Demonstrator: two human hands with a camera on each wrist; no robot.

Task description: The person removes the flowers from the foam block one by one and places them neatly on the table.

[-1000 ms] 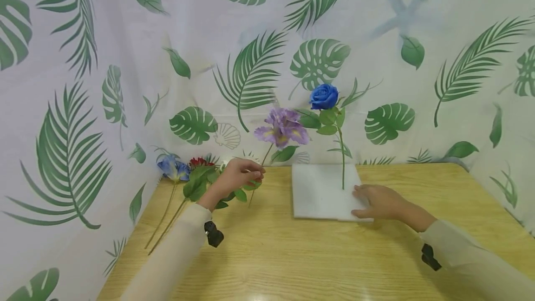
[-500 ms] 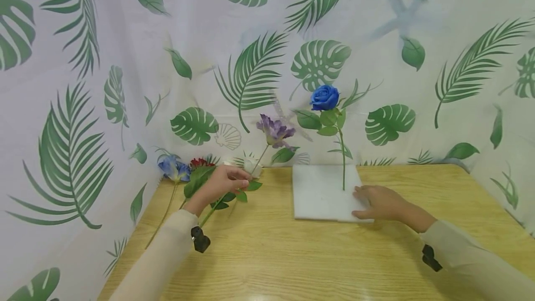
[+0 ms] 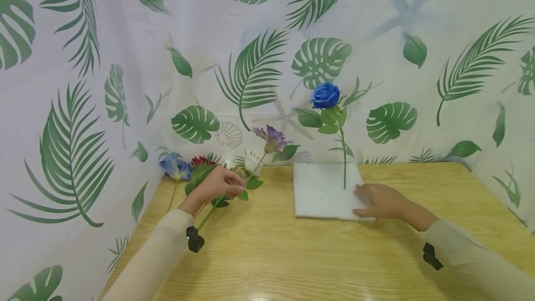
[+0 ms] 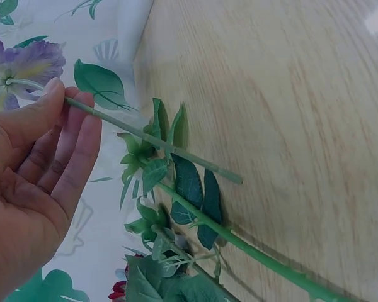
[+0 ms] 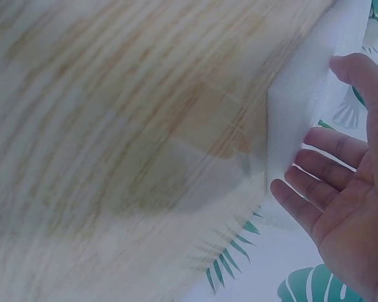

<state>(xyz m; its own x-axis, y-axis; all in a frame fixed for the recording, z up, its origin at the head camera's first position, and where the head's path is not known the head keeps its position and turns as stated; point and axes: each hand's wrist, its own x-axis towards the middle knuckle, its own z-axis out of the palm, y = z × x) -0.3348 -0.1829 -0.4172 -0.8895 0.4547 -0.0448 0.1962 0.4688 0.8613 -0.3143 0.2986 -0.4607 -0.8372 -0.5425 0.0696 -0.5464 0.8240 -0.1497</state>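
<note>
In the head view a purple flower (image 3: 273, 140) leans up and right from my left hand (image 3: 215, 187), which pinches its stem between thumb and fingers. The left wrist view shows that stem (image 4: 120, 123) running past my fingertips, its cut end over the tabletop. A white foam block (image 3: 322, 194) lies flat, with a blue rose (image 3: 325, 95) standing upright in it. My right hand (image 3: 384, 202) rests at the block's right edge, thumb and fingers spread. In the right wrist view the fingers (image 5: 337, 148) touch along the edge of the foam (image 5: 296, 113).
At the table's back left lie a light blue flower (image 3: 175, 167), a red flower (image 3: 202, 161) and white roses (image 3: 252, 163), with green leaves and stems, partly behind my left hand. A leaf-patterned cloth (image 3: 267, 22) hangs behind the wooden table (image 3: 326, 259).
My left hand has moved left and slightly down, and the purple flower has come lower and tilted more to the right. The right hand and foam block have stayed in place.
</note>
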